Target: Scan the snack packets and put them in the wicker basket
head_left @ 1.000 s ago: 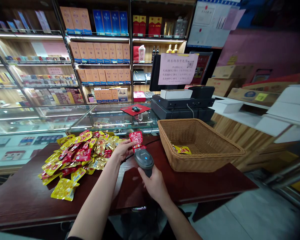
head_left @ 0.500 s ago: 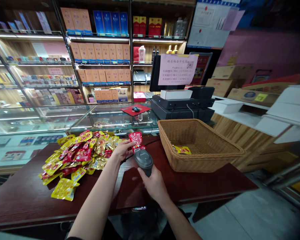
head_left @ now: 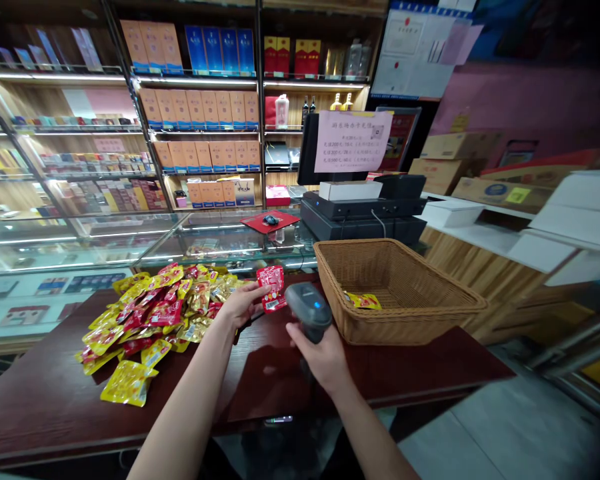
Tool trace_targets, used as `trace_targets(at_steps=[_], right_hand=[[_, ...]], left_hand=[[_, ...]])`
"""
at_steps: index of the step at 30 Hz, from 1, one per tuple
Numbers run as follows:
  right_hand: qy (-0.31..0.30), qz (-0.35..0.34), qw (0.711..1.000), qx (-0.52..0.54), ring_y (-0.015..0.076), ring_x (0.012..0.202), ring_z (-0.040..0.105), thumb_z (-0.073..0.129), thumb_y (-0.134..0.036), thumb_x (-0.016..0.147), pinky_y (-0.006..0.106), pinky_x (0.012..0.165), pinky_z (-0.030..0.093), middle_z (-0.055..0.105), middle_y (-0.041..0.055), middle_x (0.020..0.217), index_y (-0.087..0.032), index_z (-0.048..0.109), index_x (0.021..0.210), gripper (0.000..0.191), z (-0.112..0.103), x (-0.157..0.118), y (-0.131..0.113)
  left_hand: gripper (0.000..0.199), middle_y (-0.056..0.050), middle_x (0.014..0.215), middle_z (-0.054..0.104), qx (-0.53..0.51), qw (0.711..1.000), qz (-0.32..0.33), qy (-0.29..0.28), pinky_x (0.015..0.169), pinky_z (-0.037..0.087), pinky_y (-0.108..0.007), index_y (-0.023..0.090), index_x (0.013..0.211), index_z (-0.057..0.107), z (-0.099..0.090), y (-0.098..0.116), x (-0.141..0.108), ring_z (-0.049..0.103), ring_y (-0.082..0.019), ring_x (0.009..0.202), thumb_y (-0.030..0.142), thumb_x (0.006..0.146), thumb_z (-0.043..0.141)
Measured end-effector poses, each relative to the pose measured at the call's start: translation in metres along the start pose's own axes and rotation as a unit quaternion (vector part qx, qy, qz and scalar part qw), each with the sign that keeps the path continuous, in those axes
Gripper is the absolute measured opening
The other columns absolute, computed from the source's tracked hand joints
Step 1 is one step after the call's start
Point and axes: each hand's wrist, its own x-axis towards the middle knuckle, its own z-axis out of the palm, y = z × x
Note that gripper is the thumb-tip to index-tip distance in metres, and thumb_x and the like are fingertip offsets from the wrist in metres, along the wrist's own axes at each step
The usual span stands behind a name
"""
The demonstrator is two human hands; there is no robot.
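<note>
Between the fingers of my left hand [head_left: 243,303] is a small red snack packet [head_left: 271,288], held up above the table. My right hand [head_left: 325,357] is wrapped round the handle of a dark grey barcode scanner [head_left: 309,307], whose head shows a blue light. The scanner is just right of the red packet and apart from it. Left of my left hand lies a heap of red and yellow snack packets [head_left: 165,310]. A brown wicker basket [head_left: 405,327] stands to the right of the scanner, with a yellow packet [head_left: 364,301] inside.
The dark red table [head_left: 270,387] carries the heap and basket. Behind it are a glass counter [head_left: 205,230], a mouse [head_left: 271,219] on a red mat, and a monitor [head_left: 307,150] with a paper notice above a black cash drawer [head_left: 360,223]. Shelves of boxes line the back.
My right hand has moved the scanner rightward, away from the red packet, and its blue light now shows. My left hand still holds the packet in nearly the same place.
</note>
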Motion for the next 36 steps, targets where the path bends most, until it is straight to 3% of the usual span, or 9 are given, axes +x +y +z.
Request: trace_targets(at_steps=[4,7,11,18,22,25,29,36], right_hand=[[0.0,0.008,0.992,0.129,0.0257,0.098,0.07,0.079,-0.036,0.067,0.039,0.089,0.055,0.072,0.0103,0.108,-0.017,0.067,0.103,0.043,-0.022,0.034,-0.026],[-0.011,-0.003,0.982,0.19,0.0269,0.098,0.07,0.081,-0.034,0.064,0.042,0.091,0.054,0.074,0.0094,0.106,-0.017,0.067,0.104,0.046,-0.04,0.052,-0.041],[0.046,-0.001,0.986,0.162,0.0261,0.086,0.072,0.084,-0.034,0.06,0.039,0.081,0.057,0.076,0.0079,0.096,-0.016,0.069,0.099,0.045,-0.074,0.067,-0.054],[0.12,0.029,0.984,0.129,0.0231,0.079,0.072,0.085,-0.02,0.053,0.034,0.073,0.058,0.076,0.0053,0.087,-0.017,0.068,0.091,0.041,-0.143,0.106,-0.062],[0.183,0.079,0.975,0.102,0.0193,0.074,0.071,0.08,-0.008,0.056,0.03,0.068,0.058,0.073,0.0024,0.076,-0.016,0.065,0.079,0.029,-0.17,0.126,-0.056],[0.21,0.097,0.969,0.092,0.0177,0.071,0.069,0.077,-0.006,0.058,0.028,0.059,0.057,0.072,0.0018,0.077,-0.017,0.06,0.075,0.027,-0.182,0.133,-0.052],[0.208,0.091,0.969,0.095,0.0161,0.071,0.067,0.076,-0.005,0.059,0.026,0.054,0.057,0.071,0.0021,0.086,-0.018,0.058,0.076,0.028,-0.186,0.134,-0.049],[0.144,0.088,0.976,0.139,0.0166,0.075,0.068,0.073,-0.003,0.063,0.029,0.055,0.061,0.069,0.0017,0.089,-0.018,0.058,0.08,0.027,-0.158,0.124,-0.059]], left_hand=[[0.037,-0.012,0.093,0.074,0.023,0.998,0.017,-0.063,0.075,0.059,-0.029,0.01,0.094,0.072,0.03,0.012,-0.019,0.071,-0.018,0.075,0.022,0.062,0.087],[0.041,-0.012,0.096,0.074,0.055,0.991,0.028,-0.118,0.074,0.058,-0.028,0.011,0.097,0.072,0.065,0.016,-0.024,0.071,-0.018,0.077,0.025,0.061,0.087],[0.043,-0.01,0.092,0.074,0.069,0.983,0.02,-0.172,0.07,0.058,-0.028,0.012,0.096,0.071,0.114,0.014,-0.011,0.071,-0.018,0.075,0.027,0.059,0.088],[0.034,-0.006,0.072,0.07,0.096,0.984,0.014,-0.152,0.058,0.055,-0.024,0.012,0.078,0.065,0.196,-0.001,0.035,0.066,-0.013,0.059,0.025,0.058,0.089],[0.034,-0.003,0.062,0.066,0.141,0.983,0.007,-0.119,0.059,0.055,-0.026,0.012,0.075,0.063,0.23,-0.016,0.056,0.063,-0.012,0.055,0.024,0.056,0.089],[0.034,-0.002,0.059,0.065,0.192,0.977,0.038,-0.083,0.059,0.053,-0.026,0.012,0.076,0.065,0.24,-0.023,0.067,0.061,-0.012,0.053,0.024,0.055,0.089],[0.04,-0.005,0.069,0.069,0.219,0.972,0.067,-0.06,0.061,0.052,-0.025,0.011,0.084,0.068,0.235,-0.018,0.072,0.064,-0.013,0.06,0.023,0.053,0.09],[0.043,-0.006,0.072,0.07,0.211,0.97,0.094,-0.074,0.066,0.053,-0.029,0.012,0.083,0.071,0.209,-0.002,0.065,0.066,-0.016,0.068,0.031,0.05,0.09]])
